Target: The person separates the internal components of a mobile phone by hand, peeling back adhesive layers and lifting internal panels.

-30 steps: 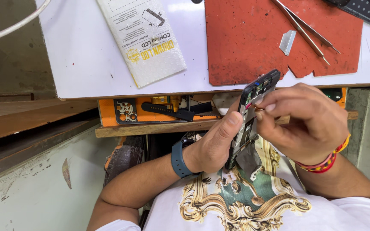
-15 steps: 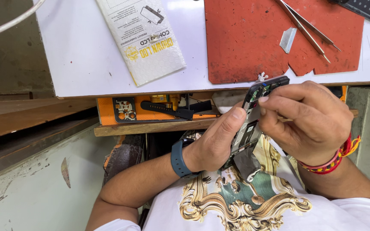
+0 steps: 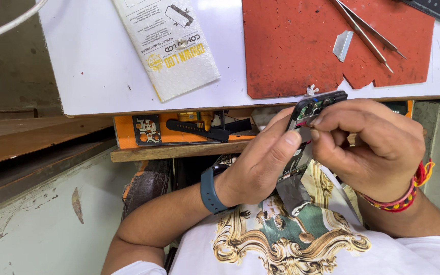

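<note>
Spanning the top of the view, a white counter (image 3: 103, 66) carries a red work mat (image 3: 291, 46), with a white padded parts packet (image 3: 171, 46) to the mat's left and metal tweezers (image 3: 365, 30) lying on the mat. Below the mat's near edge, an opened phone (image 3: 306, 135) with exposed circuitry is held upright over the person's lap. The left hand (image 3: 258, 168) grips its side, thumb pressed to the frame; the right hand (image 3: 373, 147) pinches narrowly at its upper part. Light, rigid yet fragile, the phone looks safest held by its edges, away from the components.
</note>
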